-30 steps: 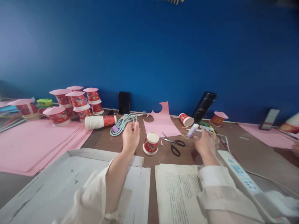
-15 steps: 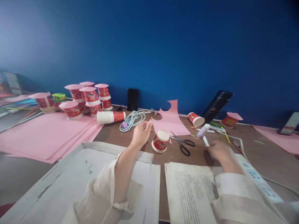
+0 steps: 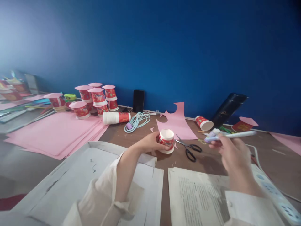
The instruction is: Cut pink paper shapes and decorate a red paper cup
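1. Just below and right of the frame's centre, the left hand (image 3: 150, 143) is partly closed, thumb and fingers curved round the side of a red paper cup (image 3: 166, 138), which stands upside down on the table (image 3: 164, 163).
2. At right, the right hand (image 3: 235, 153) is closed on a white pen (image 3: 243, 134), held nearly level.
3. A purple-and-white glue stick (image 3: 213, 134) is at that hand's fingertips; I cannot tell whether it is gripped too.
4. Black-handled scissors (image 3: 191, 147) lie open just right of the cup.
5. Cut pink paper (image 3: 175, 125) lies beyond them, near the centre.
6. Printed sheets (image 3: 195, 194) lie at lower right.
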`<state>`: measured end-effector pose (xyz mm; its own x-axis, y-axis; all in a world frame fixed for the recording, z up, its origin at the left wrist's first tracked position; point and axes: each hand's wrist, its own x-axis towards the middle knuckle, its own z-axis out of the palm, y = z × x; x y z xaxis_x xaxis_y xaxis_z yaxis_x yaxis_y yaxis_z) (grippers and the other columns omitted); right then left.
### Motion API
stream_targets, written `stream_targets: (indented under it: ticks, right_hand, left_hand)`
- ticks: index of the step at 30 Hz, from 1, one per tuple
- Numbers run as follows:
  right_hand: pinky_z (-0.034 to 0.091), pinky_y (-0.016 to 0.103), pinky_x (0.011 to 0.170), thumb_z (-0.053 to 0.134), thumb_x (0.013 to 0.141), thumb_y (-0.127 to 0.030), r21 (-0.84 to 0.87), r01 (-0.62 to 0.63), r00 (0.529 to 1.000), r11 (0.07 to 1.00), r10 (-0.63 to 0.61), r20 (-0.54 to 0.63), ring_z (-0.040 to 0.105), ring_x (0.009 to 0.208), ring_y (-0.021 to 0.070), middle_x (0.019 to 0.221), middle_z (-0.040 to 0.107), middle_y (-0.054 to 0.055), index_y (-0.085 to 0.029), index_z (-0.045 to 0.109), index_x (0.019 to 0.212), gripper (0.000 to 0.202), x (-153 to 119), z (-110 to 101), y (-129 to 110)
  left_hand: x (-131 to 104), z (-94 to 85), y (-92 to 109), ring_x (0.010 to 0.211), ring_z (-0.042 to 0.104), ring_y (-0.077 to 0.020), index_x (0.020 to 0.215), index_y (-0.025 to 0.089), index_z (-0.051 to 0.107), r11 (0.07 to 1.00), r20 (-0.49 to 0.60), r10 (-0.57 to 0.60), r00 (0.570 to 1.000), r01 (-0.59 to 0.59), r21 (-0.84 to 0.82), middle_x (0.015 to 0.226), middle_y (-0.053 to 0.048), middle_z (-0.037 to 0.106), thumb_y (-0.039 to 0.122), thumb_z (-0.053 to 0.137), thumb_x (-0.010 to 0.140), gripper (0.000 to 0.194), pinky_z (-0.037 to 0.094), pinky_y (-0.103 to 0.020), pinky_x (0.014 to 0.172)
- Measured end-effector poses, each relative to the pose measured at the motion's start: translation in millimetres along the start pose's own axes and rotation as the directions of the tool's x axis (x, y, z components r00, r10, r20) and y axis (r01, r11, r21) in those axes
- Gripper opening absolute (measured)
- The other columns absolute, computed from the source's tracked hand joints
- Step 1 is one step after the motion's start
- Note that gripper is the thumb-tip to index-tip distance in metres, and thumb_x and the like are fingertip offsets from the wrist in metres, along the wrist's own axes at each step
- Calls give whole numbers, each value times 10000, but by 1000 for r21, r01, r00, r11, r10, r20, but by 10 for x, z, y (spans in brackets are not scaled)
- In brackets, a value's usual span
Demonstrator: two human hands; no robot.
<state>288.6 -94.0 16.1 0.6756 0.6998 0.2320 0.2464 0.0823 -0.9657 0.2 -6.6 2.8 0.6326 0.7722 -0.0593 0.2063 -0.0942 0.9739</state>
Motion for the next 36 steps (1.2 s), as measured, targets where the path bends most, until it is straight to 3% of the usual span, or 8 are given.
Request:
stream_targets:
  ticks: [4, 11, 17, 27, 30, 33, 34, 36]
  right_hand:
    - [534, 202, 482, 851, 544, -433, 401, -239, 965, 884, 170, 200, 581, 557, 100, 680, 658, 3, -182, 633, 773, 404, -206, 427, -230]
    - [522, 198, 454, 856, 572, -508, 310, -291, 907, 905, 159, 390, 580, 544, 101, 727, 682, 23, -170, 682, 826, 456, -222, 859, -266]
    - [448, 243, 422, 640, 798, -604, 142, -33, 930, 989, -22, 367, 513, 482, 109, 788, 680, 23, -211, 645, 1174, 544, -396, 1043, 176]
    - [548, 281, 573, 677, 812, -520, 224, -75, 937, 972, -9, 350, 656, 731, 175, 968, 730, 71, -213, 645, 980, 351, -423, 972, 246]
    - [548, 281, 584, 711, 785, -507, 275, -137, 938, 952, 35, 345, 667, 758, 182, 954, 724, 74, -201, 657, 949, 351, -426, 978, 227]
    - [518, 259, 564, 744, 765, -474, 363, -172, 939, 916, 41, 343, 623, 640, 135, 791, 692, 17, -212, 647, 908, 314, -464, 969, 175]
    - [505, 250, 558, 752, 763, -457, 397, -176, 937, 901, 30, 348, 593, 598, 117, 721, 660, -11, -217, 640, 881, 291, -487, 964, 147]
    - [477, 230, 547, 768, 755, -419, 458, -196, 928, 867, 12, 373, 531, 546, 91, 625, 587, -48, -220, 639, 844, 254, -548, 956, 83]
  left_hand:
    - [-2, -18, 32, 1065, 633, -256, 1226, 189, 594, 960, -84, 23, 996, -46, -277, 1207, -121, 665, 440, 768, 709, 601, 484, -368, 900]
    - [97, 24, -16, 1017, 656, -244, 1218, 174, 581, 807, -176, -36, 984, -75, -585, 1212, -152, 656, 534, 723, 737, 618, 535, -366, 815]
    - [75, 45, -60, 943, 658, -249, 1102, 204, 600, 999, -462, -8, 887, 22, 23, 1051, -83, 705, 551, 734, 685, 559, 486, -348, 825]
    - [99, 91, -152, 1121, 572, -352, 1216, 218, 548, 789, -398, 108, 911, 165, 591, 1173, -125, 644, 566, 753, 613, 726, 439, -451, 923]
    - [62, 123, -98, 1245, 488, -356, 1301, 176, 486, 778, -514, 322, 795, 88, 622, 1323, -175, 553, 631, 731, 635, 843, 404, -467, 994]
    - [-24, 202, 7, 1086, 581, -247, 1221, 180, 533, 692, -510, 620, 596, -108, 714, 1131, -121, 642, 538, 560, 858, 511, 435, -380, 941]
    - [-53, 236, 42, 957, 614, -207, 1116, 194, 579, 656, -460, 664, 590, -163, 737, 990, -84, 667, 498, 500, 907, 377, 455, -336, 869]
    - [-97, 302, 98, 815, 624, -172, 1036, 200, 596, 598, -312, 664, 679, -233, 767, 859, -49, 670, 485, 436, 945, 339, 456, -285, 762]
